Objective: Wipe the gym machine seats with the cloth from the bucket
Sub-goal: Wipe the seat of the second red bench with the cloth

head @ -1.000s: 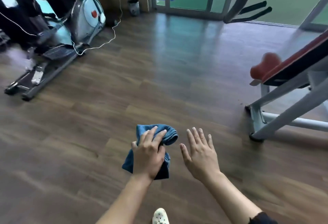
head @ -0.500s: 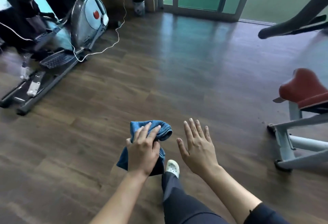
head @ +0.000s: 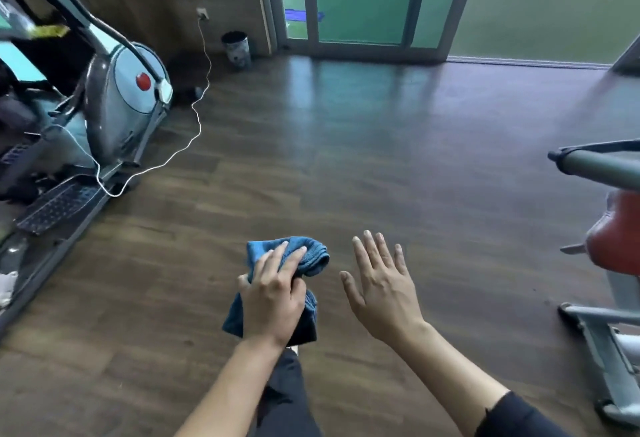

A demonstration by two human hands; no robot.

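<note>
From the head camera, a dark wooden plank floor (head: 381, 159) is stretching across the room and catching a greenish sheen from the glass sliding doors (head: 363, 4) at the far wall.

On the left an elliptical trainer (head: 121, 97) is standing against the wall. A white cable (head: 194, 125) is trailing from a wall socket (head: 202, 14) down over the boards to its base. A small dark waste bin (head: 237, 47) is sitting in the corner by the door frame. At the right edge, a red seat (head: 613, 242) is showing partly on a grey metal frame (head: 595, 326), with a padded bar (head: 595, 165) jutting out above it. All of these are standing well apart from the hands.

The left hand (head: 273, 298) is gripping a blue cloth (head: 311, 256). Its fingers are lying curled over the folded top, one bunched end is poking out past the fingertips, and the rest is hanging below the palm. The right hand (head: 381, 291) is hovering just beside the cloth without touching it, its fingers straight and slightly fanned, holding nothing. A leg in dark trousers (head: 287, 402) is showing beneath the forearms.
</note>
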